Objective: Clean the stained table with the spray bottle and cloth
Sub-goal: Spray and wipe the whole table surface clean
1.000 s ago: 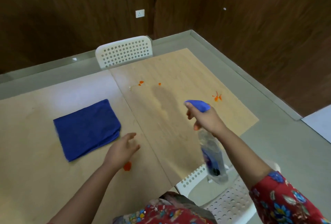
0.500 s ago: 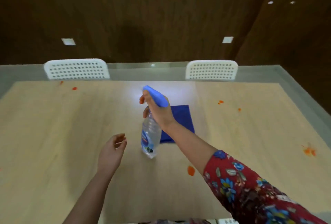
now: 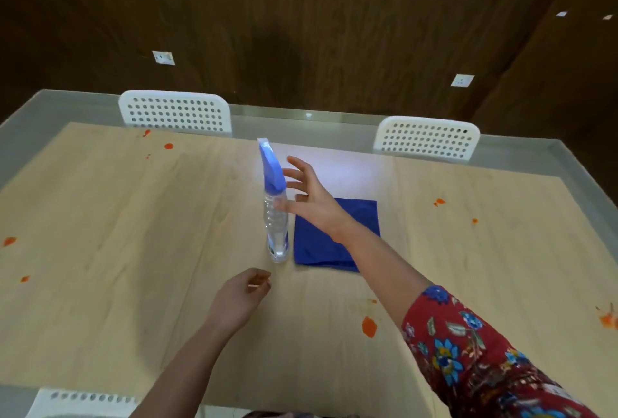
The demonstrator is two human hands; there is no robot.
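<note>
Currently the clear plastic spray bottle with blue trigger head [image 3: 276, 217] stands mid-table, just left of the folded blue cloth [image 3: 337, 243]. Right hand [image 3: 311, 198] spread wide beside the bottle, left hand [image 3: 239, 297] loosely curled, empty. At least 8 orange stains [image 3: 369, 326] on the light wooden table [image 3: 117, 250] remain; wiping not yet begun.

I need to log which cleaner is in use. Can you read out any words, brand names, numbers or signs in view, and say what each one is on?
No text here can be read.
Spray bottle: a small blue label near its base, too blurred to read.
Blue cloth: no tag or print visible.
Wall sockets: no legible markings.
Table and white chairs: no writing visible.
</note>
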